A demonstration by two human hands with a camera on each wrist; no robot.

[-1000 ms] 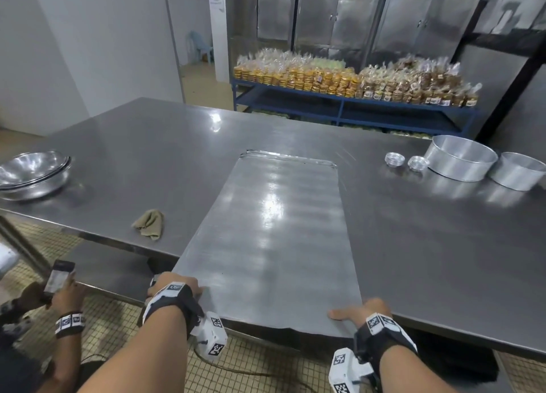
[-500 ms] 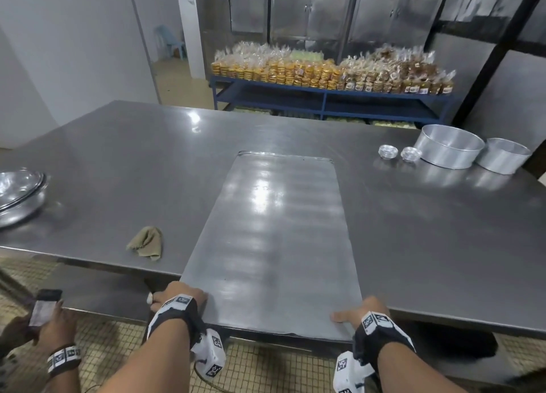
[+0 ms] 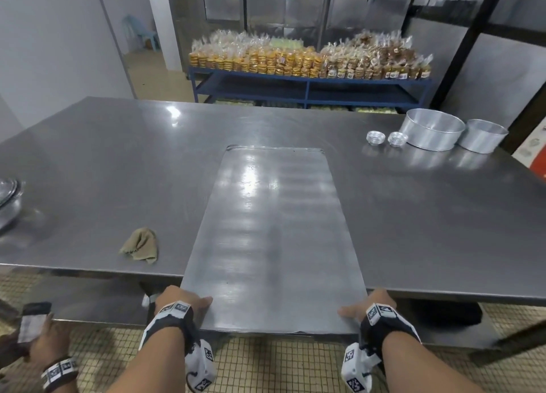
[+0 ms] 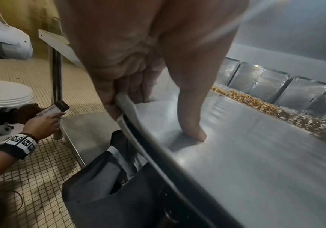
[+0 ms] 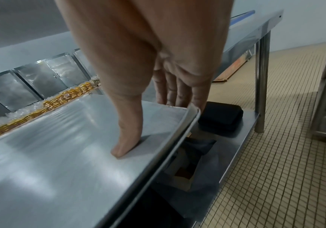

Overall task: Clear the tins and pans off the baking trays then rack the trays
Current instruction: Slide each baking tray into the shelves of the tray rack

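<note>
A long bare baking tray (image 3: 271,239) lies lengthwise on the steel table (image 3: 103,162), its near end hanging past the table's front edge. My left hand (image 3: 180,302) grips the tray's near left corner (image 4: 127,106), thumb (image 4: 193,131) on top and fingers curled under the rim. My right hand (image 3: 366,305) holds the near right corner (image 5: 191,111), thumb (image 5: 127,148) pressed on the tray (image 5: 51,154) and fingers under its edge. Two round pans (image 3: 434,129) (image 3: 481,135) and two stacks of small tins (image 3: 375,137) (image 3: 397,138) stand on the table at the far right.
A crumpled tan cloth (image 3: 140,244) lies left of the tray. Steel bowls (image 3: 9,194) sit at the left edge. Another person's hand holds a phone (image 3: 32,321) at lower left. A lower shelf (image 5: 226,154) carries dark bags. A blue rack of packed biscuits (image 3: 307,64) stands behind.
The tray has slid toward me, so more of its near end overhangs the table. Both hands keep their hold on the near corners. My view has swung left and pulled back.
</note>
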